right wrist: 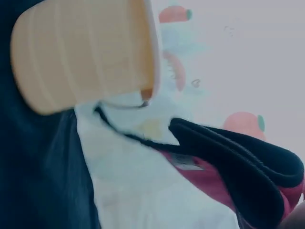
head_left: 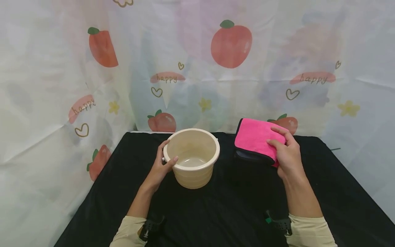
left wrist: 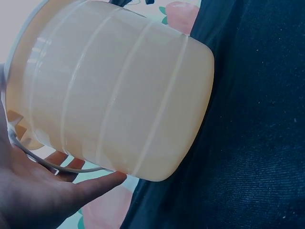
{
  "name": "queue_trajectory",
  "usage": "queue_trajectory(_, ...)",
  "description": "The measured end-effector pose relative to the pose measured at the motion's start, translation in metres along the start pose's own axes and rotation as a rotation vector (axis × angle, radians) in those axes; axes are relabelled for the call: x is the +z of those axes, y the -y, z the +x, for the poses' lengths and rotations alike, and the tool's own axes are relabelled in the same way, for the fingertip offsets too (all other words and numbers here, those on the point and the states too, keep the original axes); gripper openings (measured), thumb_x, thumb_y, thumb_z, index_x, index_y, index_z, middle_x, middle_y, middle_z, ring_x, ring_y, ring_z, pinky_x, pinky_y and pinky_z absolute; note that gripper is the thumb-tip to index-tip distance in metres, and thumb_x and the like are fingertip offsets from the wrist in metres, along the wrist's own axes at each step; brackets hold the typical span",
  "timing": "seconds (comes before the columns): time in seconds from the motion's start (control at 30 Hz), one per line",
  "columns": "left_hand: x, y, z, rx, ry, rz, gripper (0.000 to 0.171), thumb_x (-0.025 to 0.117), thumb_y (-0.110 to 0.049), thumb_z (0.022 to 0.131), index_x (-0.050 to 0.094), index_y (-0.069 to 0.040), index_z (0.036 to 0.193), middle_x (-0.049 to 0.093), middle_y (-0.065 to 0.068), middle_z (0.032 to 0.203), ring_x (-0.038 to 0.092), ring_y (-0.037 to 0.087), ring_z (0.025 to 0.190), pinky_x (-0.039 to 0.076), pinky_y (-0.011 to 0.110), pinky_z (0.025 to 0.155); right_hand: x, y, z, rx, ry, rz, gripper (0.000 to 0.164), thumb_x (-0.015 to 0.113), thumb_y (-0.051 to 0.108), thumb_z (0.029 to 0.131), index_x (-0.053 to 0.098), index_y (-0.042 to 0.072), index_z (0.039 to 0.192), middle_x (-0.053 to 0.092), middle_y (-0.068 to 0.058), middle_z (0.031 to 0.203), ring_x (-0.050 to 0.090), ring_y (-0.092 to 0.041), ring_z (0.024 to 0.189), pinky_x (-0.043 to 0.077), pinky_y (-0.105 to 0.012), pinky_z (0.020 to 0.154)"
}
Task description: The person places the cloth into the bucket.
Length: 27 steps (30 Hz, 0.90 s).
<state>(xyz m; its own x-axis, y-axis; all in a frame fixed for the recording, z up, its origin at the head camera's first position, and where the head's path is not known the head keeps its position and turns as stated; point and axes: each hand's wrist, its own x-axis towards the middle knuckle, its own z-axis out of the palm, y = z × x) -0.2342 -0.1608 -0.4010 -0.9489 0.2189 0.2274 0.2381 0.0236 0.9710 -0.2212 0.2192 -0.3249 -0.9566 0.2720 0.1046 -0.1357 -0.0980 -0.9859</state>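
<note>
A cream plastic bucket (head_left: 192,176) stands upright on the black cloth, its open top tilted toward the head camera. My left hand (head_left: 161,164) grips its left rim, thumb at the near rim and fingers at the outer side. In the left wrist view the fingers (left wrist: 97,186) lie along the ribbed wall beside the thin handle (left wrist: 71,170). Right of the bucket, my right hand (head_left: 288,154) pinches a folded pink towel (head_left: 254,135) with dark edging, held above the table. A pale label (right wrist: 187,162) shows on the towel in the right wrist view.
Black cloth (head_left: 222,212) covers the table. Behind and at both sides hangs a pale curtain (head_left: 197,41) printed with fruit, hearts and "happy". Dark straps sit on the left wrist (head_left: 148,230) and the right wrist (head_left: 284,224).
</note>
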Motion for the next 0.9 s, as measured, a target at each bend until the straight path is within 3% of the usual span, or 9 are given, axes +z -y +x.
queue_trajectory(0.13, -0.001, 0.001, -0.003, -0.008, 0.008, -0.006, 0.072, 0.060, -0.024, 0.093, 0.015, -0.027, 0.149, 0.020, 0.020, 0.144, 0.041, 0.032, 0.119, 0.043, 0.045, 0.091, 0.007, 0.006, 0.001, -0.021, -0.023, 0.089, 0.046, 0.064, 0.018, 0.091, 0.052, 0.021, 0.135, 0.030, -0.002, 0.139, 0.035, -0.019, 0.118, 0.048, -0.020, 0.078)
queue_trajectory(0.37, 0.000, 0.001, -0.001, 0.009, 0.014, -0.002, 0.072, 0.060, -0.025, 0.094, 0.015, -0.026, 0.149, 0.021, 0.023, 0.143, 0.044, 0.032, 0.115, 0.043, 0.044, 0.090, 0.028, 0.017, -0.001, -0.046, 0.033, 0.140, 0.044, 0.062, 0.016, 0.092, 0.053, 0.020, 0.135, 0.032, -0.002, 0.139, 0.037, -0.020, 0.119, 0.047, -0.023, 0.081)
queue_trajectory(0.63, -0.005, 0.024, 0.007, 0.011, -0.004, -0.032, 0.069, 0.060, -0.025, 0.093, 0.018, -0.035, 0.147, 0.020, 0.014, 0.146, 0.041, 0.032, 0.121, 0.042, 0.047, 0.092, 0.051, 0.014, -0.001, -0.043, 0.143, 0.181, 0.044, 0.059, 0.014, 0.094, 0.050, 0.016, 0.136, 0.034, -0.003, 0.139, 0.038, -0.022, 0.120, 0.047, -0.026, 0.083)
queue_trajectory(0.9, -0.005, 0.029, 0.009, 0.022, -0.036, -0.022, 0.069, 0.064, -0.032, 0.091, 0.022, -0.041, 0.145, 0.028, 0.015, 0.140, 0.045, 0.031, 0.115, 0.045, 0.045, 0.088, 0.077, 0.015, -0.003, -0.084, 0.195, 0.257, 0.042, 0.057, 0.010, 0.094, 0.051, 0.014, 0.135, 0.037, -0.006, 0.138, 0.043, -0.025, 0.116, 0.050, -0.027, 0.078)
